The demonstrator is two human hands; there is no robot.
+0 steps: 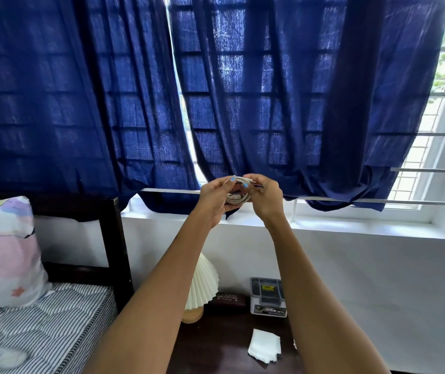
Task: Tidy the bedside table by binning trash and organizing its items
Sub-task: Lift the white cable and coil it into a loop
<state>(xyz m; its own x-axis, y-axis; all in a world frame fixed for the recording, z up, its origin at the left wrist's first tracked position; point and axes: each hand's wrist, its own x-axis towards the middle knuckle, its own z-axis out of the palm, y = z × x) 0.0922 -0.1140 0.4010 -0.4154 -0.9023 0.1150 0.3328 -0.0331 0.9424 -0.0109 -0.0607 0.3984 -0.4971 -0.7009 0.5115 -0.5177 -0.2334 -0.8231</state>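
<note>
I hold a coiled white cable (238, 198) up in front of the blue curtain, well above the table. My left hand (216, 197) grips the coil from the left and my right hand (264, 197) pinches its upper strand from the right. Far below lies the dark wooden bedside table (224, 344). On it rest a stack of white tissues (264, 348), a pleated cream lamp (201, 290) on a wooden base, a dark glasses case (228, 300) and a grey box (267, 296) with a yellow label.
A bed with a striped mattress (40, 327) and a pastel pillow (3, 252) stands left of the table, behind a dark headboard (113, 244). A white window sill (324, 225) and blue curtains (135, 103) run across the back. A bare white wall is at the right.
</note>
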